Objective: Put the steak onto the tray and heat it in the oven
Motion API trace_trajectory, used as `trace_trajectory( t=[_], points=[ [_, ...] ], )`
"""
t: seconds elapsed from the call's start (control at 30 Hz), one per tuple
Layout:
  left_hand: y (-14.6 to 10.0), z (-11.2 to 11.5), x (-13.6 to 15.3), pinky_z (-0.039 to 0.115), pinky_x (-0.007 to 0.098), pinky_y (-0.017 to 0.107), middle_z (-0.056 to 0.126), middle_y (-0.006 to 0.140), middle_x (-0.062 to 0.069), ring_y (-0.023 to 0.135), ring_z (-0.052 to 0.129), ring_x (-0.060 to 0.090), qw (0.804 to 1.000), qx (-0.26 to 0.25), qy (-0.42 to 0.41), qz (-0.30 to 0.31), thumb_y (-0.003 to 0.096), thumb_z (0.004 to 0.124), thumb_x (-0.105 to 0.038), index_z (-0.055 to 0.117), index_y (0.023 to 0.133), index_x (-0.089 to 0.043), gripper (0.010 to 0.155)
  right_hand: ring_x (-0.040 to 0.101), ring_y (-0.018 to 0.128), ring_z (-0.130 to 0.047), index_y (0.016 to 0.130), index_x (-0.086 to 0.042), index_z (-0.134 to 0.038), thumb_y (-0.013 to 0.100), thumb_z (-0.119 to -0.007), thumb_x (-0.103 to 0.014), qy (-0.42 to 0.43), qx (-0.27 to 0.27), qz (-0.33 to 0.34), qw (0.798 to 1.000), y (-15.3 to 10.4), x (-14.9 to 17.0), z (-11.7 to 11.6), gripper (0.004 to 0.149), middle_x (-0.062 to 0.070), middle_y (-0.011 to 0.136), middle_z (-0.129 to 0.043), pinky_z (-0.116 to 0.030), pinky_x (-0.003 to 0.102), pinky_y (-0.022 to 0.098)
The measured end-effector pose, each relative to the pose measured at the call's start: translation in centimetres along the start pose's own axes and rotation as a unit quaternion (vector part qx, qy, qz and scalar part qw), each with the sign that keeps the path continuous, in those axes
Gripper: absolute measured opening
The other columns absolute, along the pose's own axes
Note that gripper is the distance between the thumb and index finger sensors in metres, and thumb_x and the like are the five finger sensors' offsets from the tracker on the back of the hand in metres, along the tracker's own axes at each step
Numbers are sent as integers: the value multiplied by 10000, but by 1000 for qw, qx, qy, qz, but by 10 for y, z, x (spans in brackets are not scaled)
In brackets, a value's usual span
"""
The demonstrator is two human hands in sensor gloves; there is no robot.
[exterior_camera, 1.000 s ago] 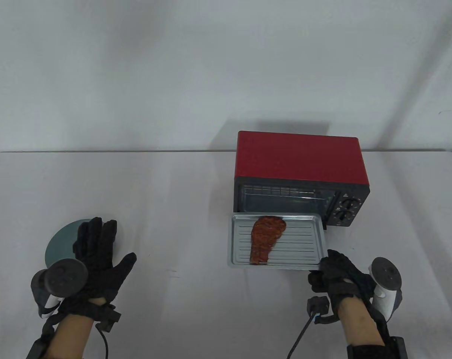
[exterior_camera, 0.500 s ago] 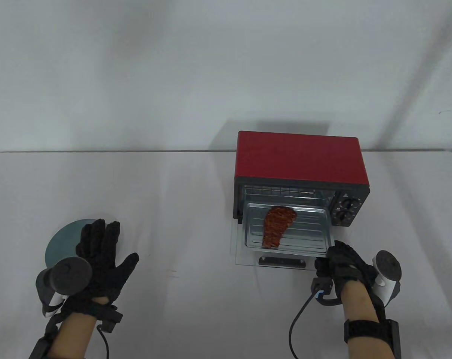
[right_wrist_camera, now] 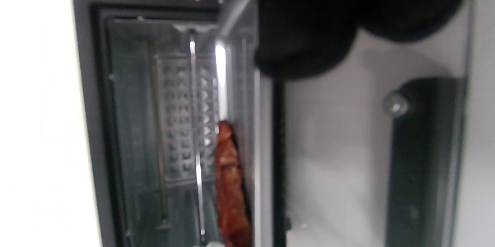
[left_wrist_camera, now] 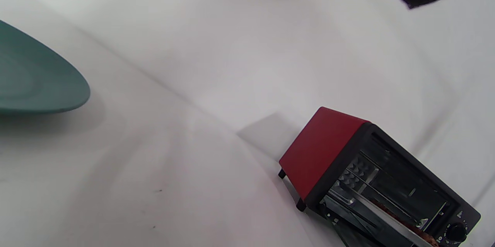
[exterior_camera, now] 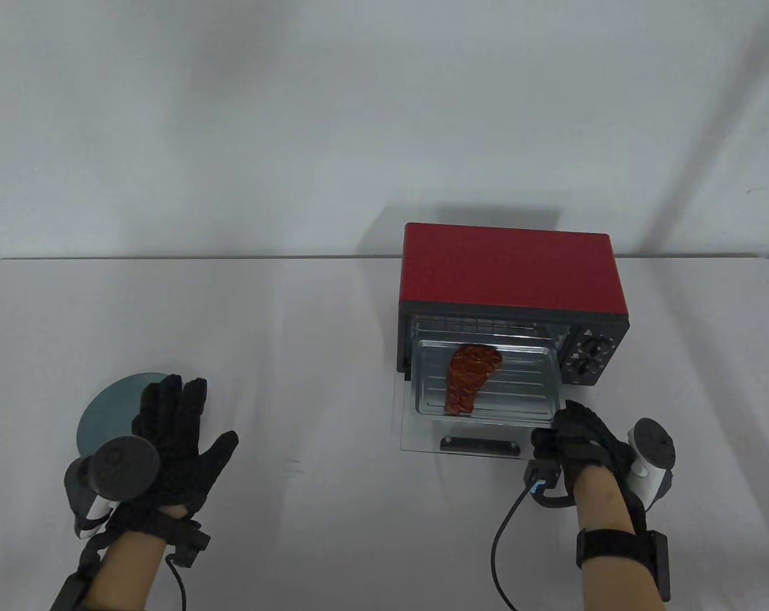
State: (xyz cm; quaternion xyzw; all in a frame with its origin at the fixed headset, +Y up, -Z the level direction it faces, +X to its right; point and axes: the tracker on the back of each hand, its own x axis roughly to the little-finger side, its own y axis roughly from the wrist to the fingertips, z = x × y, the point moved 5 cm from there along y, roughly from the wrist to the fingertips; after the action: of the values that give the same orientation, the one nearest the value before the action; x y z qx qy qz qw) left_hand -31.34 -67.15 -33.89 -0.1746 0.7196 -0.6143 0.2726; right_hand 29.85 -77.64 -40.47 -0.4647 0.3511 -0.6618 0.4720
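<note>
While the left hand (exterior_camera: 168, 439) rests flat, fingers straight, over the round teal plate (exterior_camera: 107, 414) far left of the red toaster oven (exterior_camera: 514, 280), the right hand (exterior_camera: 575, 442) pinches the ridged metal tray (exterior_camera: 518, 388) corner, feeding the brown steak (exterior_camera: 470, 375) inside over its lowered glass door (exterior_camera: 416, 439).

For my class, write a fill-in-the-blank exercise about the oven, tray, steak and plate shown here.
1. The steak lies on the metal ____.
2. The top of the oven is coloured ____.
3. The oven's glass door is ____.
4. The left hand rests flat beside the green ____.

Missing words: tray; red; open; plate
</note>
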Motion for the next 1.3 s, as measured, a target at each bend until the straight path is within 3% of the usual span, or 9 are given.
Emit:
trace_trajectory(
  t=[0.33, 0.6, 0.67, 0.77, 0.93, 1.03, 1.1, 1.17, 1.3],
  points=[
    [1, 2, -1, 244, 705, 716, 156, 1203, 73, 1119, 74, 377, 1000, 7, -3, -1, 476, 608, -799, 258, 1127, -358, 860, 222, 306, -1013, 937, 37, -486, 513, -682, -132, 18, 12, -7, 1000, 20, -2, -11, 497, 235, 789, -869, -822, 538, 306],
    [2, 5, -1, 247, 704, 717, 156, 1203, 73, 1119, 74, 378, 1000, 14, -3, 2, 475, 607, -801, 257, 1126, -361, 860, 234, 341, -1012, 996, -137, -381, 551, -672, -152, -4, 47, -39, 998, 45, -7, -19, 532, 225, 857, -799, -807, 540, 328],
    [2, 5, -1, 247, 704, 718, 156, 1203, 72, 1119, 75, 378, 1000, 15, -4, 2, 476, 606, -801, 257, 1127, -360, 860, 261, 371, -1005, 1003, -141, -373, 562, -676, -187, -30, 49, -33, 998, 42, -9, -18, 537, 224, 872, -780, -799, 541, 335],
    [2, 5, -1, 249, 705, 718, 155, 1203, 72, 1119, 75, 379, 1000, 14, -6, 4, 474, 607, -801, 256, 1126, -361, 861, 323, 440, -985, 1002, -50, -412, 558, -676, -275, -62, 60, -21, 996, 30, -13, -10, 563, 246, 902, -734, -781, 561, 357],
    [1, 5, -6, 252, 705, 718, 162, 1203, 74, 1120, 81, 380, 1000, 13, -5, 13, 475, 608, -800, 261, 1126, -360, 859, 522, 754, -779, 1030, 6, -436, 551, -656, -325, -131, 59, 71, 987, -1, -43, 6, 623, 347, 992, -548, -625, 684, 508],
    [0, 5, -12, 257, 708, 717, 170, 1205, 74, 1122, 88, 381, 1000, 11, -2, 26, 473, 609, -803, 270, 1128, -357, 862, 587, 866, -632, 1034, 20, -474, 548, -660, -342, -229, 28, 175, 957, -24, -69, -6, 634, 344, 1036, -505, -527, 720, 563],
    [0, 6, -15, 260, 708, 718, 178, 1206, 73, 1124, 92, 380, 999, 14, 1, 32, 472, 609, -804, 278, 1128, -356, 861, 592, 875, -630, 1027, 24, -509, 540, -663, -364, -334, -2, 241, 911, -41, -80, -31, 640, 349, 1035, -523, -528, 717, 566],
    [0, 8, -15, 259, 708, 718, 178, 1206, 75, 1124, 93, 380, 999, 19, 1, 34, 472, 608, -805, 279, 1128, -356, 861, 601, 916, -557, 1021, 6, -572, 538, -662, -377, -394, -47, 267, 878, -52, -78, -58, 622, 330, 1041, -578, -483, 729, 585],
    [0, 12, -17, 257, 708, 718, 179, 1206, 75, 1123, 91, 381, 999, 29, 5, 38, 473, 609, -803, 279, 1128, -355, 859, 593, 893, -611, 974, 7, -671, 529, -668, -387, -503, -82, 275, 816, -56, -61, -99, 594, 318, 992, -688, -509, 727, 578]
  ],
)
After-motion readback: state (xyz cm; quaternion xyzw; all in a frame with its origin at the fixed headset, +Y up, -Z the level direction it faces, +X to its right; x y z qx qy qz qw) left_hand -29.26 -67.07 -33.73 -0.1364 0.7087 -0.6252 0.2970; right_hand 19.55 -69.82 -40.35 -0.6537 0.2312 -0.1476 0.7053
